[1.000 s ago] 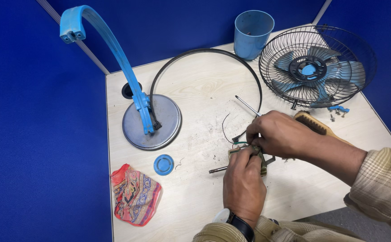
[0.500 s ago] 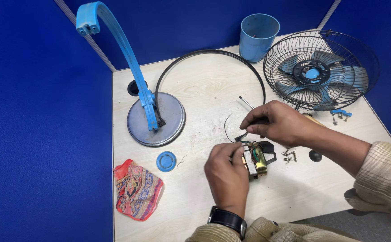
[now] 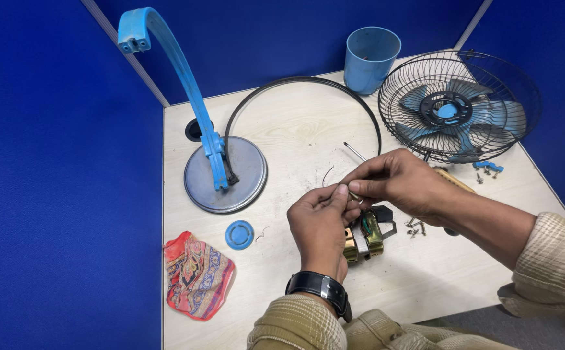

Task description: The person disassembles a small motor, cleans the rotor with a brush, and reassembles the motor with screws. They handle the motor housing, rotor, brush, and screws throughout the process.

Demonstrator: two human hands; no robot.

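A small brass-and-steel fan motor (image 3: 363,236) sits on the table (image 3: 295,129) near its centre. The left hand (image 3: 318,227) and right hand (image 3: 399,181) meet just above it, fingers pinched together on a thin wire (image 3: 354,194). At 9 o'clock lies a red patterned pouch (image 3: 195,275); at 1 o'clock, a fan cage (image 3: 461,107).

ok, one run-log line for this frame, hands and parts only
left hand: pinching thin wire | right hand: pinching same wire | small motor: on table under hands | fan guard: right rear | blue stand: left
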